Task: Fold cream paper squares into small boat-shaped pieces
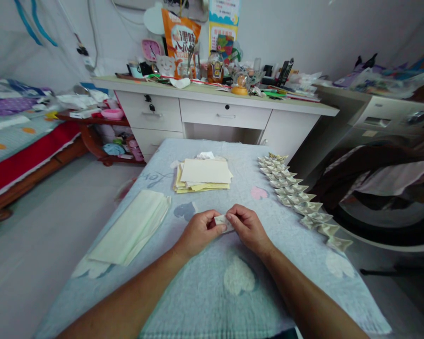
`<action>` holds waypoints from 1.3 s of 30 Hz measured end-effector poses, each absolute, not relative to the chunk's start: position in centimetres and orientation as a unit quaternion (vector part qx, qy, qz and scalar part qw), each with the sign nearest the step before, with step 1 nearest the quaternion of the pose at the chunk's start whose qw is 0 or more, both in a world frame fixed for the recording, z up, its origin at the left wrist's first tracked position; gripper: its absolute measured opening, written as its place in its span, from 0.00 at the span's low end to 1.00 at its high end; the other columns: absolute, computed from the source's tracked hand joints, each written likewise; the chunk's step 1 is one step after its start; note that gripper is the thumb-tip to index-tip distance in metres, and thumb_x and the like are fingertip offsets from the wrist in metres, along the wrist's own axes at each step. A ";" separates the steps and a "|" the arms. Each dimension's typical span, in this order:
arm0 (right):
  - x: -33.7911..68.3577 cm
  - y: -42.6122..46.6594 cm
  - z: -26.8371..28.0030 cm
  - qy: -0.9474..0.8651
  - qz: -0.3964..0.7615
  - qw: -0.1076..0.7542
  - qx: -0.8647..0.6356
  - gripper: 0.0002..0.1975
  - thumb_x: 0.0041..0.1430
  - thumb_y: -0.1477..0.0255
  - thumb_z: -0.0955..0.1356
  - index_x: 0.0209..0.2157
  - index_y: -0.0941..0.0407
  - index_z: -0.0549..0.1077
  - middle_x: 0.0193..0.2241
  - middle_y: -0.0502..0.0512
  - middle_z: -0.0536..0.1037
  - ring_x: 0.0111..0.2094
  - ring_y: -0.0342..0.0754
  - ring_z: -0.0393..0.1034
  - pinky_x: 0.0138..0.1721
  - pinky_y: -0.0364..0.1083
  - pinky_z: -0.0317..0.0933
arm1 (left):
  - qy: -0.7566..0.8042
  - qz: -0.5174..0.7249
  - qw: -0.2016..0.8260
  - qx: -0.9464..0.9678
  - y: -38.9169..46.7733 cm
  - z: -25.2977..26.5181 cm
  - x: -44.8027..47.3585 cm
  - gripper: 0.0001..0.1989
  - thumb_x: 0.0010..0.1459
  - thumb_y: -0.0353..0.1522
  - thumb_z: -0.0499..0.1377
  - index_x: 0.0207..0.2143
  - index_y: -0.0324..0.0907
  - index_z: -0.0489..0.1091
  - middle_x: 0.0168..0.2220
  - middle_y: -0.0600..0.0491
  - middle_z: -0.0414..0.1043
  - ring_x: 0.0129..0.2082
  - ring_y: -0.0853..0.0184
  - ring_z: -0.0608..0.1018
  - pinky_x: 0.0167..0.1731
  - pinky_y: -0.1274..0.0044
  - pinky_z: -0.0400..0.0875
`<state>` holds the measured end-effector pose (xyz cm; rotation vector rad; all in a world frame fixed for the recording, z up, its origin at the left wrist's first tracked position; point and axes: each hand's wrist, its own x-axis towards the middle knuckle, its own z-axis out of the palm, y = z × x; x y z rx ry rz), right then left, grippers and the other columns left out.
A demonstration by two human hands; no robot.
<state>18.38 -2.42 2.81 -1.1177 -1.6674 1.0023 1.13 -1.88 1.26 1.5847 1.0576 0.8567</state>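
Note:
Above the cloth-covered table, a small folded piece of paper is held between my two hands. My left hand pinches its left end between thumb and fingers. My right hand grips the right end the same way and hides part of it. Beyond my hands lies a stack of pale and yellow paper sheets. A long folded bundle of pale green paper rests to the left. On the right, several folded paper pieces with pointed tips stand in a slanting row.
The table wears a light blue cloth with heart patterns. Behind it stands a white desk crowded with jars, a pink clock and an orange snack bag. A washing machine is at the right, a bed at the left.

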 end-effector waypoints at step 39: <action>19.7 -1.8 1.2 -0.666 0.422 0.412 -0.456 0.05 0.58 0.72 0.64 0.36 0.54 0.62 0.25 0.45 0.66 0.26 0.41 0.61 0.27 0.40 0.55 | 0.460 0.434 0.496 0.595 -1.3 0.9 1.7 0.08 0.53 0.33 0.59 0.35 0.40 0.69 0.26 0.57 0.70 0.26 0.70 0.73 0.27 0.80 0.65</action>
